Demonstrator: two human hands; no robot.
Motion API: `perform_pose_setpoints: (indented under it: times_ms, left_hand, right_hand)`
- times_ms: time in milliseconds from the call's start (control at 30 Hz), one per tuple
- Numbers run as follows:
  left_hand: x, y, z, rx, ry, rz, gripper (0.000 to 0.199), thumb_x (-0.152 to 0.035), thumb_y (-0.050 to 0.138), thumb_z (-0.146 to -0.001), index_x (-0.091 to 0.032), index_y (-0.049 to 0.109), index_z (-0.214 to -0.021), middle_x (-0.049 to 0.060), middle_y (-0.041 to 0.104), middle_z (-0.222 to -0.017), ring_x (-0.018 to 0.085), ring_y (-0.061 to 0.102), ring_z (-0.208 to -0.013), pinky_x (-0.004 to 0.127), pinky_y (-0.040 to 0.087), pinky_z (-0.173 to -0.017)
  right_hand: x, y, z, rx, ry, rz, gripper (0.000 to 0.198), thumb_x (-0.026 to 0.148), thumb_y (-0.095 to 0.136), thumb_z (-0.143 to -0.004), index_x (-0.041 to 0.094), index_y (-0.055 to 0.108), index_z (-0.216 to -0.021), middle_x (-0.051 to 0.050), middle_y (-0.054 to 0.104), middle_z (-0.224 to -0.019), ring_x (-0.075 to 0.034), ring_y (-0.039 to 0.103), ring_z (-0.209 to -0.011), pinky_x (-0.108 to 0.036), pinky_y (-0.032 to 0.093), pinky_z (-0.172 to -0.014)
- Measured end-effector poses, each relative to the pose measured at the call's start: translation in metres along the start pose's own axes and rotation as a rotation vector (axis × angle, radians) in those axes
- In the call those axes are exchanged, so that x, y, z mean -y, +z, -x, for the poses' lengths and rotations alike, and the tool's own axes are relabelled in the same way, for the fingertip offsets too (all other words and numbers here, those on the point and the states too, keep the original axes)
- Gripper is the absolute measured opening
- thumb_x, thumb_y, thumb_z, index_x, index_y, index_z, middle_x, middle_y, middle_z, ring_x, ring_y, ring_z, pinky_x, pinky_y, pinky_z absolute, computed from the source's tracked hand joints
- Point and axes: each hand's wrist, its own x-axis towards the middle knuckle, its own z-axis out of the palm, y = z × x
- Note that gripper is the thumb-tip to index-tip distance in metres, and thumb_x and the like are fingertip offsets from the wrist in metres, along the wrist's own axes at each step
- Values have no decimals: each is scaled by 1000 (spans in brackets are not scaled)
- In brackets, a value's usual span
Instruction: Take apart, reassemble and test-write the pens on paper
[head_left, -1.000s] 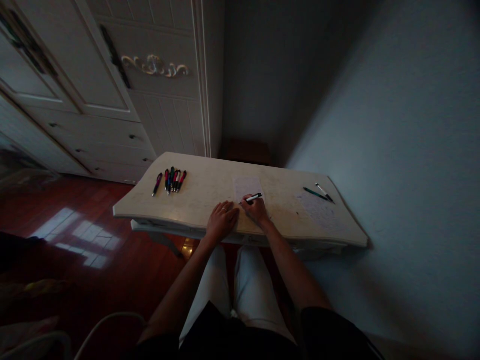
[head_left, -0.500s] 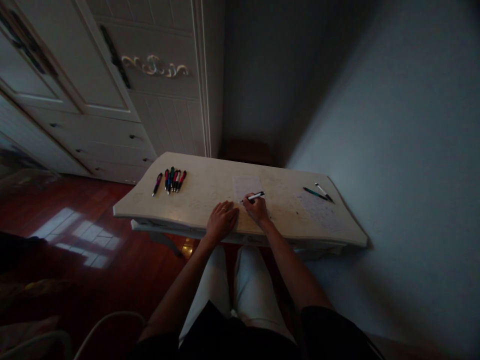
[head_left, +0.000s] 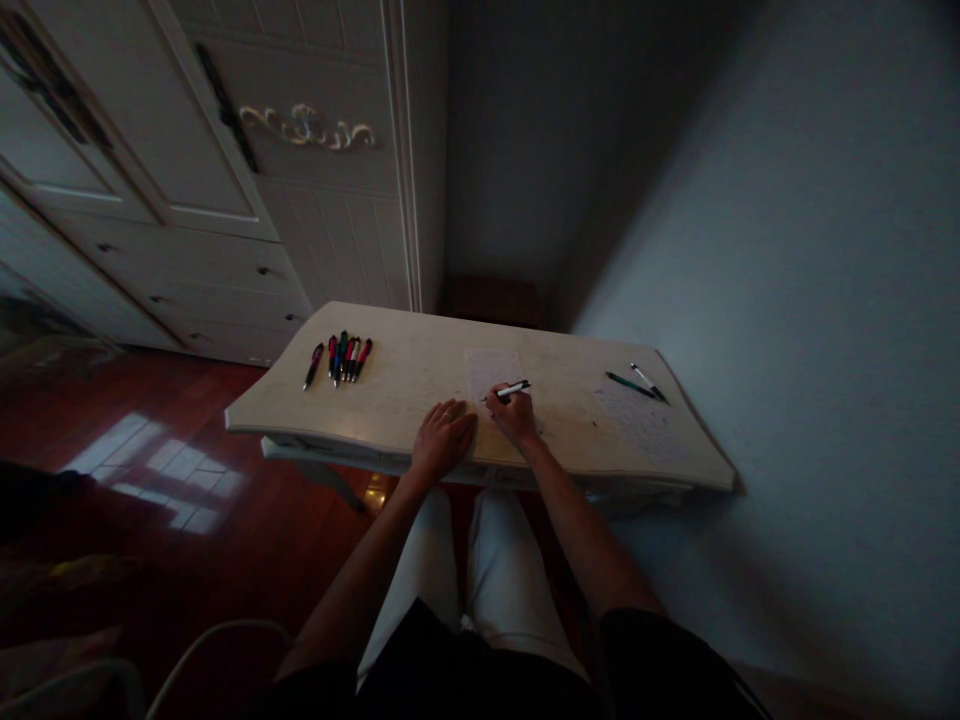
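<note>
My right hand (head_left: 513, 414) is closed around a white-and-black pen (head_left: 514, 390), its tip down at the lower part of a pale sheet of paper (head_left: 493, 368). The pen leans to the right, and the hand covers the sheet's lower right corner. Beside the paper's lower left, my left hand (head_left: 444, 437) lies flat on the white table (head_left: 409, 365), with a ring on one finger and nothing held. Any writing on the sheet under the pen is too faint to read.
Several coloured pens (head_left: 348, 358) lie at the table's left end. To the right are a written sheet (head_left: 641, 422), a dark green pen (head_left: 628, 384) and a white-and-black pen (head_left: 648, 381). A white wardrobe (head_left: 322, 210) stands behind; a wall (head_left: 825, 330) borders the right side.
The pen in my right hand has tilted very slightly at the same spot on the paper. My left hand stays in place, and the view has shifted a little.
</note>
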Motion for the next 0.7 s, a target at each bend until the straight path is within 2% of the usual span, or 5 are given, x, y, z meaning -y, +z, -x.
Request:
perform_pose_setpoints:
  times_ms: [300,533,700]
  left_hand:
    - [-2,-3,0,0,2,-4,27,-30,50,-95,-26,70,-113,8,63,-130,25,53,-127,46,39,-111]
    - [-2,-2,0,-2,-5,11,27,-30,50,-95,-26,70,-113,8,64,-129,25,53,-127,46,39,-111]
    - [-2,-3,0,4,-6,11,27,-31,50,-95,-26,70,-112,8,64,-129,25,53,-126,45,39,-111]
  right_hand:
    - [0,0,0,42,-71,74,22,37,55,-79,20,68,-74,-1,65,-61,-18,61,-61,-25,44,-62]
    - [3,-2,0,38,-68,91,23,37,54,-80,20,68,-72,-1,63,-58,-17,60,-60,-24,44,-61]
    - [-2,0,1,71,27,-123,26,41,55,-79,18,67,-75,-2,66,-60,-15,60,-54,-23,46,-55]
